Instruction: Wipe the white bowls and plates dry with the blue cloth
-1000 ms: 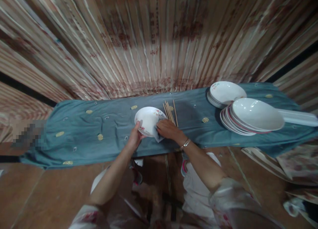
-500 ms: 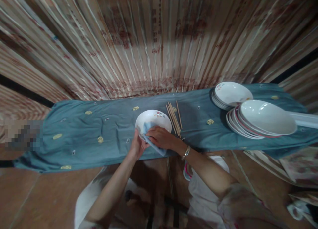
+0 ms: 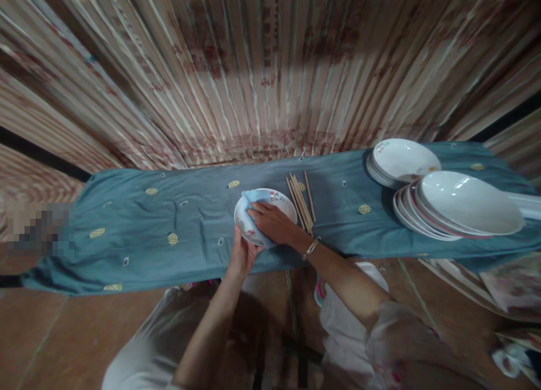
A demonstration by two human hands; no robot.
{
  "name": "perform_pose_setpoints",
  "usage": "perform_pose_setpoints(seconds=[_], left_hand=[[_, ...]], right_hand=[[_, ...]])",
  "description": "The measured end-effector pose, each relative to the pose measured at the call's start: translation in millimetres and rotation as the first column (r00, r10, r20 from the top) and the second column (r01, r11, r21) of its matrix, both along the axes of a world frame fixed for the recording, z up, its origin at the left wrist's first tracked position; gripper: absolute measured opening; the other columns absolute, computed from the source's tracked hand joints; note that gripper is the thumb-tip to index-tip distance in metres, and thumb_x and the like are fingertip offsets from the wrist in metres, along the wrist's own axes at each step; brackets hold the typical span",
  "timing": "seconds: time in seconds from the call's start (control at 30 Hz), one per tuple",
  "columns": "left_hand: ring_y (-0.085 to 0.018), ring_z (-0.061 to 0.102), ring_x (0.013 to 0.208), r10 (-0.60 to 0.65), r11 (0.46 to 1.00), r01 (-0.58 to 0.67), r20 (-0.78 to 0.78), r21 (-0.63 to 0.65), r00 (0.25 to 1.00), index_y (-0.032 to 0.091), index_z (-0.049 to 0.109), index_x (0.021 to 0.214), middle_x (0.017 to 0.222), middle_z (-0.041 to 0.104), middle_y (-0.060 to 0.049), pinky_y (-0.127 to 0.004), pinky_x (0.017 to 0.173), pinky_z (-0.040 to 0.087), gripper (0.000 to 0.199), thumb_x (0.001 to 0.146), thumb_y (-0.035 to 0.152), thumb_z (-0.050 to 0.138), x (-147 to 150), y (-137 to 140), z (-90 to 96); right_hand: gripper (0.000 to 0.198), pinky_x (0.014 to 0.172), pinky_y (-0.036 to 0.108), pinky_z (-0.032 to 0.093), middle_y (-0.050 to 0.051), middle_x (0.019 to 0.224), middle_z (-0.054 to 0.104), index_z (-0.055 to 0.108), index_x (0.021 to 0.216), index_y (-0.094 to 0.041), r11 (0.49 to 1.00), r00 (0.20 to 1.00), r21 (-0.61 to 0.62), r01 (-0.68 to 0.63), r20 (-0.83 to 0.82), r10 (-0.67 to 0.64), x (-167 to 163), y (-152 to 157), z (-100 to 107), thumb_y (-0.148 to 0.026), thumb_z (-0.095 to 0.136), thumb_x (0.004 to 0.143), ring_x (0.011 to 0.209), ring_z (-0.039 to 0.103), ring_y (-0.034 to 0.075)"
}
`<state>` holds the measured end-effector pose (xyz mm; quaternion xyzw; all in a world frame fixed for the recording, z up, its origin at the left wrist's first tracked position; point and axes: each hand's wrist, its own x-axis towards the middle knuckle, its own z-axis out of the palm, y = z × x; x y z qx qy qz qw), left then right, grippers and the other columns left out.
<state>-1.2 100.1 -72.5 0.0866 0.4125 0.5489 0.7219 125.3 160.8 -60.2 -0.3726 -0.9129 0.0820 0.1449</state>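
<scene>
A white plate (image 3: 242,216) with small floral prints is tilted near the front edge of the cloth-covered table. My left hand (image 3: 244,253) grips its near-left rim, thumb on the edge and fingers underneath. Inside the plate, my right hand (image 3: 273,221) presses a light blue cloth (image 3: 250,198) against the surface; a bracelet circles that wrist. Part of the cloth is hidden beneath the right hand. Just right of the plate, several wooden chopsticks (image 3: 301,203) lie on the tablecloth.
A blue-green tablecloth (image 3: 139,232) with yellow prints covers the long narrow table. At the right stand a stack of floral plates (image 3: 406,159) and a stack of larger white bowls (image 3: 469,204). A striped, patterned curtain (image 3: 253,85) hangs behind.
My right hand has slid the cloth up and over to the plate's far-left inside, where it lies more spread out. The left hand keeps its hold on the rim.
</scene>
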Motion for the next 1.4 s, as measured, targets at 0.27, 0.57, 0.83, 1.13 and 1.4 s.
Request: perform_pose_setpoints(seconds=[0.27, 0.57, 0.83, 1.13, 1.4], left_hand=[[-0.023, 0.068, 0.108, 0.018, 1.000, -0.017, 0.068, -0.010, 0.998, 0.024, 0.037, 0.146, 0.115, 0.071, -0.009, -0.043, 0.093, 0.055, 0.050, 0.101, 0.044, 0.031, -3.4, 0.6, -2.1], [-0.019, 0.073, 0.079, -0.069, 0.997, 0.070, 0.043, -0.022, 0.997, 0.019, 0.040, 0.142, 0.097, 0.073, -0.008, -0.040, 0.079, 0.061, 0.051, 0.099, 0.045, 0.038, -13.5, 1.2, -5.2], [-0.022, 0.074, 0.087, -0.043, 0.999, 0.043, 0.105, 0.005, 0.994, 0.014, 0.053, 0.133, 0.093, 0.077, -0.010, -0.037, 0.087, 0.058, 0.048, 0.101, 0.041, 0.031, -12.0, 1.1, -6.0], [-0.020, 0.071, 0.098, 0.053, 0.996, -0.046, 0.089, -0.074, 0.995, 0.019, 0.063, 0.118, 0.096, 0.075, -0.006, -0.036, 0.094, 0.054, 0.043, 0.100, 0.044, 0.033, -11.1, 2.5, -9.1], [-0.020, 0.066, 0.112, 0.006, 0.999, -0.003, 0.082, -0.036, 0.997, 0.019, 0.049, 0.139, 0.112, 0.073, -0.008, -0.035, 0.099, 0.052, 0.049, 0.101, 0.044, 0.031, -9.8, 1.5, -5.6]], right_hand=[[0.030, 0.101, 0.043, 0.044, 0.016, 0.123, 0.059, 0.056, 0.122, -0.011, 0.986, 0.981, -0.049, 0.162, 0.116, -0.155, 22.5, 0.6, -3.7, -0.017, 0.041, 0.097, 0.117, 0.052, 0.026], [0.035, 0.109, 0.041, 0.040, 0.019, 0.132, 0.060, 0.061, 0.123, -0.007, 0.981, 0.990, -0.186, 0.059, 0.138, -0.034, 45.8, -20.4, 15.8, -0.009, 0.045, 0.093, 0.126, 0.055, 0.024], [0.028, 0.102, 0.037, 0.047, 0.013, 0.117, 0.070, 0.070, 0.110, -0.011, 0.917, 0.987, -0.368, -0.156, -0.104, 0.126, 33.1, -28.9, 22.5, -0.008, 0.053, 0.088, 0.111, 0.064, 0.021], [0.034, 0.110, 0.035, 0.042, 0.011, 0.128, 0.062, 0.060, 0.122, -0.015, 0.923, 0.952, -0.301, -0.241, -0.257, 0.165, -1.1, -24.5, 11.9, -0.009, 0.048, 0.090, 0.123, 0.055, 0.020], [0.038, 0.114, 0.034, 0.038, 0.016, 0.137, 0.055, 0.050, 0.131, -0.008, 0.987, 0.987, -0.113, -0.118, -0.122, 0.104, -18.1, -13.3, 7.8, -0.010, 0.038, 0.094, 0.135, 0.044, 0.022]])
